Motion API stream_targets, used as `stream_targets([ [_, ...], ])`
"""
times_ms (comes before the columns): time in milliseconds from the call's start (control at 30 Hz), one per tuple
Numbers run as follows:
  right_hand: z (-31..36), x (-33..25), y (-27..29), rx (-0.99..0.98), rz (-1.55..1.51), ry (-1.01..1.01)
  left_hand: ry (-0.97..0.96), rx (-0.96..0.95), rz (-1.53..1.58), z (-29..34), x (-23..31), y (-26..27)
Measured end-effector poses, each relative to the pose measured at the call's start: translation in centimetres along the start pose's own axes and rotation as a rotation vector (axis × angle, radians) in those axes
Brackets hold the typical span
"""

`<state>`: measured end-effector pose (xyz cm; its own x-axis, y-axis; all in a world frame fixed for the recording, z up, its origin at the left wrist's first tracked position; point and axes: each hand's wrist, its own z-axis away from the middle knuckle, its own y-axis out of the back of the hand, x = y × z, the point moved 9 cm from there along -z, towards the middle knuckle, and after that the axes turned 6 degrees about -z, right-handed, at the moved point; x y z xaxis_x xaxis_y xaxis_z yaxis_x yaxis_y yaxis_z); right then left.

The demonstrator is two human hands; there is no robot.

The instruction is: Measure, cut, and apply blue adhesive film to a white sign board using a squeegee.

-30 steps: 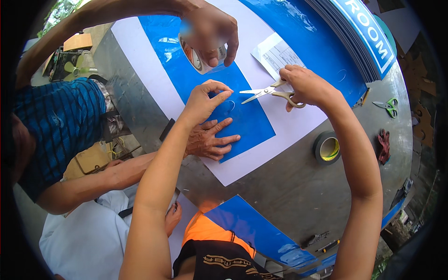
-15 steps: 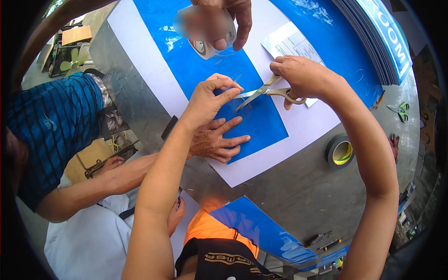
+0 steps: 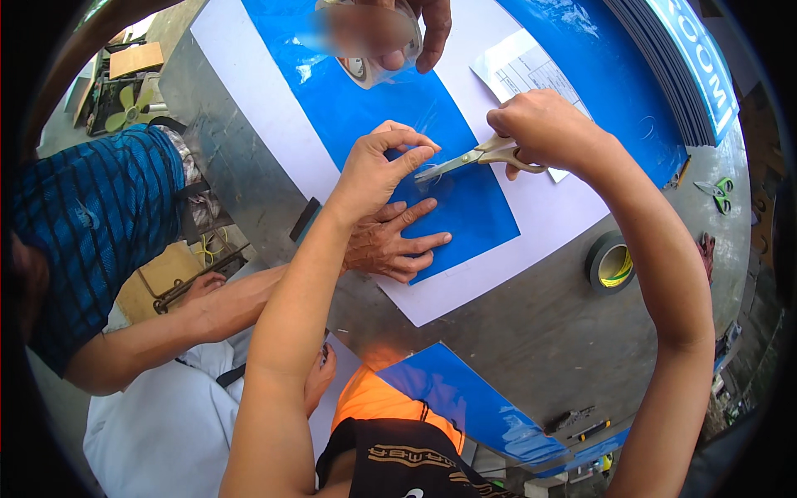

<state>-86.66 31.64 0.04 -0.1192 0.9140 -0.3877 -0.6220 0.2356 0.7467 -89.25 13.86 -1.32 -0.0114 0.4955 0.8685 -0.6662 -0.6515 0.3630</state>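
My left hand [image 3: 383, 170] pinches the end of a strip of clear tape [image 3: 425, 124], which stretches up toward a roll of clear tape [image 3: 365, 73]. Another person's hand [image 3: 432, 29] grips that roll. The scissors [image 3: 465, 159] are in my right hand [image 3: 540, 133]; their blades are closed together at the tape, just right of my left fingertips. Below them lies a blue sheet [image 3: 481, 212] on a larger white sheet [image 3: 556, 224]. A co-worker's hand [image 3: 394, 241] presses flat on the blue sheet's left edge, under my left wrist.
A dark tape roll [image 3: 610, 261] stands on the grey table [image 3: 515, 290], with green-handled scissors [image 3: 716, 195] farther right. A printed paper [image 3: 535, 75] lies beyond my right hand. Stacked sign panels [image 3: 677, 75] line the far right. A co-worker in blue [image 3: 100, 224] leans in from the left.
The scissors' blades have come together at the tape, having been spread apart before. My left fingers have shifted slightly right, and the roll has moved up a little.
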Motion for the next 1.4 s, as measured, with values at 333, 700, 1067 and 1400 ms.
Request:
stream_targets([
  [333,6.9,0.3,1.0,0.196,-0.048,-0.024,0.060,-0.018,0.124,-0.1,-0.6,0.8],
  [700,20.1,1.5,-8.8,0.808,-0.287,-0.643,-0.224,0.393,-0.741,5.8,1.8,1.8],
  [1067,9.5,-11.6,-11.1,0.725,-0.088,-0.107,-0.260,0.259,-0.990,10.8,-1.5,-5.7],
  [1400,3.4,-9.4,-9.6,0.645,0.030,-0.103,-0.260,0.321,-0.865,11.0,-3.4,-5.1],
])
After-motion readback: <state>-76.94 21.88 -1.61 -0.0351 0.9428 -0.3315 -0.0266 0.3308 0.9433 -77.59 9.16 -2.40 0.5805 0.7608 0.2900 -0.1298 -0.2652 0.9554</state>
